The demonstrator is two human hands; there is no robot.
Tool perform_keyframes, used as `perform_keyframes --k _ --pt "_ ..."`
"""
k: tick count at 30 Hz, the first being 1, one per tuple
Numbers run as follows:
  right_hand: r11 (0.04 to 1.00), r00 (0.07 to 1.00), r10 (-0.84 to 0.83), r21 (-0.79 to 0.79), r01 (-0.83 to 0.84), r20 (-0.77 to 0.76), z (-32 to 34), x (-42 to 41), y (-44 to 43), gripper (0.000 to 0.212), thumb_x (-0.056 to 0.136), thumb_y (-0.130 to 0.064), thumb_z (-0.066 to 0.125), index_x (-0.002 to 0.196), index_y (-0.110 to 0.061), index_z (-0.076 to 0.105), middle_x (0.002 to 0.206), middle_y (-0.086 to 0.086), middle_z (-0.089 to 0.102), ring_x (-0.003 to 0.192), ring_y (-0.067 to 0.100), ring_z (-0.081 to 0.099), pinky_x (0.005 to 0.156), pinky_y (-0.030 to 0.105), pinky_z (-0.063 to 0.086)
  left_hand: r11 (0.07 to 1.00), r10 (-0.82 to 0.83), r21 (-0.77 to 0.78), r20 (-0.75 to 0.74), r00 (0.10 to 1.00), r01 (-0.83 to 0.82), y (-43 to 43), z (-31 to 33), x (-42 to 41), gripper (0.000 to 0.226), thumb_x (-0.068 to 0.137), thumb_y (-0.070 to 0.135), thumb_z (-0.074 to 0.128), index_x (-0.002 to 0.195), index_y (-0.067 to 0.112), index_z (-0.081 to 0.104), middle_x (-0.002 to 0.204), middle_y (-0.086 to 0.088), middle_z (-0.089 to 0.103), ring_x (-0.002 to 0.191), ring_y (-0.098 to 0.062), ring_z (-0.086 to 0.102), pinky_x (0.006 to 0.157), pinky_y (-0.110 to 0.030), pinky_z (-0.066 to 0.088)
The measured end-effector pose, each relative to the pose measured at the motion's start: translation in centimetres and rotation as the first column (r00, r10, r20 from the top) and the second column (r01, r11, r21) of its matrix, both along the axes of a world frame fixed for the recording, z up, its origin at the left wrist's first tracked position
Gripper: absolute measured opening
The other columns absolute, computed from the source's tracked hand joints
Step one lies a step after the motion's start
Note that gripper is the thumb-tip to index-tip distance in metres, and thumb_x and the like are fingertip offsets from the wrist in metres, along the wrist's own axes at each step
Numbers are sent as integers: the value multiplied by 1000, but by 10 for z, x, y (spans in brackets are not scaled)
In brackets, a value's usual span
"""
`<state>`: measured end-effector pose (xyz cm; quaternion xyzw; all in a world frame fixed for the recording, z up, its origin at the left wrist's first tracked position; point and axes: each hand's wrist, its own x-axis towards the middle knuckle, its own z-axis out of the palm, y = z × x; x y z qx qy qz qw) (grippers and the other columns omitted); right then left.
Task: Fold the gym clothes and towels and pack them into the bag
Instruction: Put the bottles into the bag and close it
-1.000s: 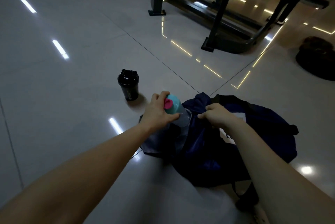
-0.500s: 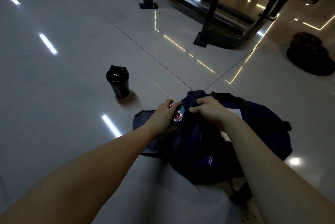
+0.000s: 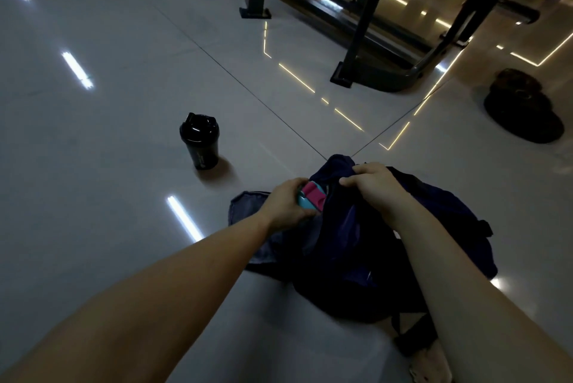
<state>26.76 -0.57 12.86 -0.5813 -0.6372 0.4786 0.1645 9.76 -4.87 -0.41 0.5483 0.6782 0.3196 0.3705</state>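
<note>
your left hand is wrapped round a teal bottle with a pink cap, fingers curled on it. the bottle sits at the mouth of the navy bag and its body is mostly hidden by fabric. your right hand pinches the bag's upper rim, with cloth bunched between thumb and fingers. the bag lies slumped on the tiled floor, right in front of you. a grey-blue cloth lies flat on the floor, touching the bag's left side and partly under your left wrist. a black shaker stands upright, well apart to the bag's left. a dark machine frame stands on the far side. there's a dark round pile far right, can't tell what it is.
</note>
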Motion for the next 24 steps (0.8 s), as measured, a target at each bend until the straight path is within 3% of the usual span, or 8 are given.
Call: perform_keyframes --k 3,6,8,11,13,15,21,24 --pt "999 996 -6 -36 2 -93 3 5 1 20 90 -7 64 97 12 64 88 21 60 83 33 61 75 41 48 999 29 -43 -42 999 -31 11 2 11 85 66 38 90 140 21 54 128 -2 65 108 -22 65 94 -40 56" --pt "998 993 -29 -55 22 -113 2 10 0 29 89 -8 65 101 17 60 92 20 64 86 31 64 76 40 50 996 42 -83 -7 999 -42 17 2 16 85 63 37 92 138 20 56 124 -3 67 104 -23 67 91 -40 58" --pt "999 996 -13 -52 8 -92 0 13 2 24 88 -9 66 93 14 62 87 19 62 83 32 63 78 41 51 990 77 -134 173 982 -54 17 -1 8 76 71 26 90 138 13 56 123 -6 67 102 -23 68 85 -34 58" --pt "998 997 -31 -62 27 -70 -5 14 2 15 84 -13 71 94 -4 64 89 15 63 84 28 64 73 37 51 951 241 -288 466 852 -111 8 -9 -4 55 84 8 80 133 4 57 115 -11 66 95 -25 69 76 -35 54" --pt "998 995 -24 -65 18 -94 -7 11 -2 10 86 -11 70 85 -9 60 83 14 59 77 25 61 70 34 49 939 291 -315 509 810 -139 6 -12 -7 38 84 14 81 118 3 69 96 -9 70 74 -16 66 66 -32 53" --pt "999 992 -7 -49 1 -123 -12 8 -4 10 84 -13 70 84 -8 61 82 14 56 76 27 57 73 38 47 933 307 -326 496 812 -154 8 -16 -3 33 81 22 85 108 6 74 86 -4 71 68 -14 65 58 -30 55" --pt "992 996 61 -110 -68 -65 -21 2 -8 30 90 -9 66 95 20 58 87 20 60 81 30 61 77 40 49 924 351 -258 274 895 -283 23 -19 32 34 89 25 74 120 12 70 110 -7 73 93 -26 71 77 -40 62" --pt "990 981 129 -76 -119 148 -19 9 -4 22 88 -10 67 72 3 59 72 14 56 70 26 56 67 38 45 922 344 -307 367 864 -237 22 -15 23 41 86 25 80 123 11 69 114 -7 71 98 -23 69 73 -34 59"
